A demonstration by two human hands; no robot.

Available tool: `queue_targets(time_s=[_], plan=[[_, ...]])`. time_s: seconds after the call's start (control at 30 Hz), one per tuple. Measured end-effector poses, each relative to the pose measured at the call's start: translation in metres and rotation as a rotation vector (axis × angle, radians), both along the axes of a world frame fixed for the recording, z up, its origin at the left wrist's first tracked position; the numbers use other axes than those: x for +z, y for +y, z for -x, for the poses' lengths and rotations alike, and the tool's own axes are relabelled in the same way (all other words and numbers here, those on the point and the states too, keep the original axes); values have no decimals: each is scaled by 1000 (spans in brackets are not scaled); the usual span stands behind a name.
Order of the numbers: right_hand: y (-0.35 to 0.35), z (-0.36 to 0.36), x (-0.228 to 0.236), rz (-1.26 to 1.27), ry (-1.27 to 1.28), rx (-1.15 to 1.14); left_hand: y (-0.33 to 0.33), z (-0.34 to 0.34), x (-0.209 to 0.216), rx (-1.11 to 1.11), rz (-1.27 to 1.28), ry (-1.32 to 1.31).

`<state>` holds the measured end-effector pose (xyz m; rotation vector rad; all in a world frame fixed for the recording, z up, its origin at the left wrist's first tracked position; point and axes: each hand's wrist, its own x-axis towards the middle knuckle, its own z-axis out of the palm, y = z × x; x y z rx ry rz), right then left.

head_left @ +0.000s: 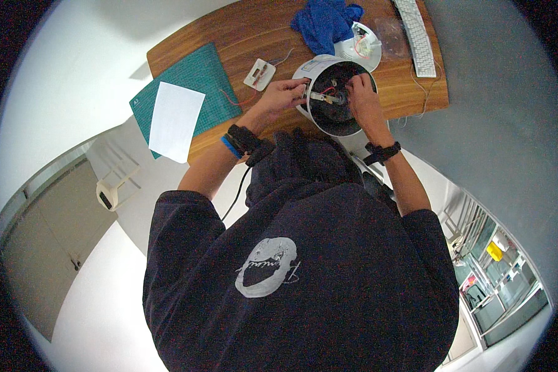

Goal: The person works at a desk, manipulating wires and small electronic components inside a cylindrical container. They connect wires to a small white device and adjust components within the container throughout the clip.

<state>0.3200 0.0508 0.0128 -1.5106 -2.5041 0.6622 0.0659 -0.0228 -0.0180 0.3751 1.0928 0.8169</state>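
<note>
A white cylindrical housing (305, 69) lies near the table's front edge, its dark hollow opening facing me. Inside it are a pale narrow part (321, 97) and a thin red wire (329, 90). My left hand (280, 99) is closed on the housing's left rim, thumb and fingertips pressed together there. At the right side of the opening my right hand (364, 99) reaches in with curled, closed fingers. Whatever those fingertips grip is hidden. Left of the housing a small white square plate (260, 75) with wires rests on the wooden table (242, 37).
A green cutting mat (208, 69) and a white paper sheet (177, 121) lie at the left. Behind the housing are a blue cloth (328, 25), a white round part (371, 57) with red wires, and a white keyboard (416, 37). A pale stool (108, 194) stands beyond the table's left side.
</note>
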Motion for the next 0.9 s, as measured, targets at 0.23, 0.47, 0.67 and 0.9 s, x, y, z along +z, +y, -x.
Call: queue_targets(time_s=[0.23,0.47,0.67,0.9], plan=[[5,-11,-3,-4,52,49,3,-2,9,26,11,22],[8,-12,-5,69,173,-57,4,-3,9,30,59,-9],[3,-13,-6,-40,195,-13,3,-3,-2,27,23,-51],[0,-4,6,18,189,1,6,3,16,59,74,12]])
